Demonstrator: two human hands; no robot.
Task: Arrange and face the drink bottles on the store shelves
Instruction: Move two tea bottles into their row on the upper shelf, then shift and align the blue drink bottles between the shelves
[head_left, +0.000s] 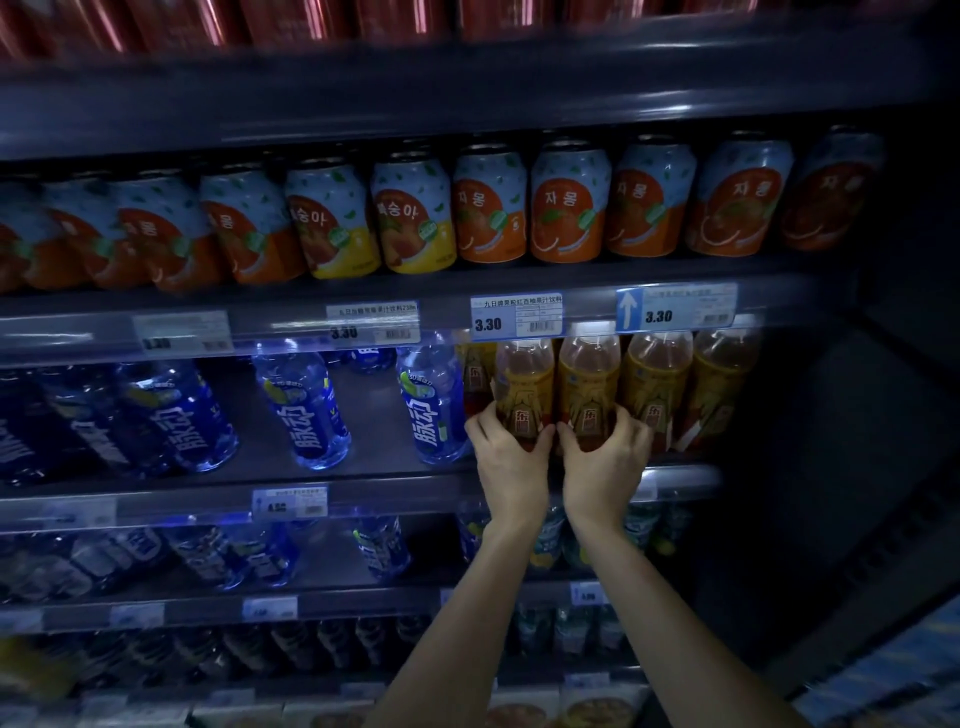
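Amber tea bottles with yellow labels (523, 387) stood at the shelf edge, the left hand (511, 457) and right hand (605, 457) each clasping one (588, 387); a careless tug risked toppling neighbours just right of them.

Two bare forearms — no sleeves, watch or rings showing — end in the left hand (511, 457) and right hand (605, 457).

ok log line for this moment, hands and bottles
left hand: gripping amber bottle | right hand: gripping neighbouring amber bottle | shelf: blue bottles gapped
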